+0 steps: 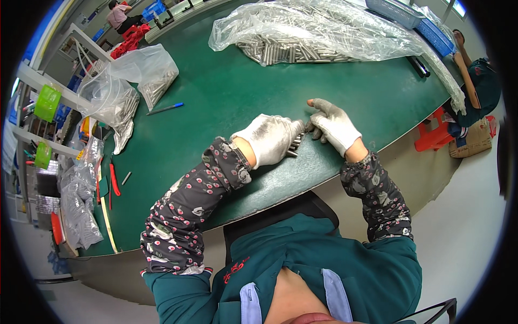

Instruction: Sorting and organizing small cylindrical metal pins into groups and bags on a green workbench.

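Observation:
My left hand (pixel 268 139), in a white work glove with grey smudges, curls over several short metal pins (pixel 295 144). The pins' ends show below its fingertips, close to the table surface. My right hand (pixel 333 125) is just to the right, also gloved, with one fingertip bare. That finger points out to the left, apart from the others. Its lower fingers bend toward the left hand's fingertips, and nothing is visibly gripped in them. Whether the two hands touch is hard to make out.
A large clear plastic bag (pixel 302 46) of metal pins lies across the green table (pixel 216 81). Smaller bags (pixel 156 81), a blue pen (pixel 165 108), red-handled pliers (pixel 114 178) and a loose pin (pixel 126 178) are at left. Blue baskets (pixel 434 36) and a co-worker (pixel 475 81) are at right.

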`<state>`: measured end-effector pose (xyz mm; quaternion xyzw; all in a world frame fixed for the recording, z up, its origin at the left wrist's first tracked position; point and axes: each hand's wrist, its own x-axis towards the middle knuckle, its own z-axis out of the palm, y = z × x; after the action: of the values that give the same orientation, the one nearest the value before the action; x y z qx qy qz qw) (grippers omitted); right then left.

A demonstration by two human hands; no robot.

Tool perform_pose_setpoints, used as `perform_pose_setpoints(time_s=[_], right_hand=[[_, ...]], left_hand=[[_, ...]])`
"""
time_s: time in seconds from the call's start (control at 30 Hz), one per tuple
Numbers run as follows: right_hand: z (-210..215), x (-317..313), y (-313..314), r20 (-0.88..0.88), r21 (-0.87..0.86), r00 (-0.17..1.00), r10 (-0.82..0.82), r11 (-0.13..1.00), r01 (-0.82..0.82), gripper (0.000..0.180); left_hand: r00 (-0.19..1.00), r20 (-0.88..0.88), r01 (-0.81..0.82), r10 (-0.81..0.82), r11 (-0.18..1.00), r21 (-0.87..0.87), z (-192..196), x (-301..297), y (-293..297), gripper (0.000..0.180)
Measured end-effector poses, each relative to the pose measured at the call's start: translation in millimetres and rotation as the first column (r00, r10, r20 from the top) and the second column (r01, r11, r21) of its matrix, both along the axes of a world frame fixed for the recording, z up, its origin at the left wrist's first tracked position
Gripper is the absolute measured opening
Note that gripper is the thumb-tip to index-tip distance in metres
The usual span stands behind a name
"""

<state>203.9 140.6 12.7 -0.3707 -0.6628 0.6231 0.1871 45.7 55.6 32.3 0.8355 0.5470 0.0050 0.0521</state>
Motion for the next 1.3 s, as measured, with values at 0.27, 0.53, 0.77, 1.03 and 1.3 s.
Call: perform_pose_setpoints(time_s=[0.27,0.53,0.77,1.03,1.3], right_hand=[[-5,-27,-29,-0.042,0.407,0.98,0.194,0.899,-0.161,0.029],[-8,-66,-57,0.055,0.517,0.977,0.206,0.831,-0.204,0.026],[-17,-76,-61,-0.089,0.453,0.962,0.257,0.871,-0.19,0.029],[-10,-73,-66,-0.102,0.339,0.962,0.254,0.918,-0.206,0.032],[-12,-73,-66,-0.092,0.302,0.959,0.267,0.926,-0.229,0.033]], left_hand=[[0.117,0.951,-0.451,0.286,0.869,-0.206,-48,-25,-38,0.045],[0.778,0.543,-0.517,0.315,0.812,0.27,-51,-42,-61,0.043],[0.299,0.906,-0.54,0.299,0.836,-0.097,-42,-40,-70,0.059],[0.142,0.947,-0.434,0.289,0.878,-0.203,-51,-45,-74,0.1],[0.207,0.946,-0.426,0.248,0.894,-0.141,-55,-45,-72,0.099]])
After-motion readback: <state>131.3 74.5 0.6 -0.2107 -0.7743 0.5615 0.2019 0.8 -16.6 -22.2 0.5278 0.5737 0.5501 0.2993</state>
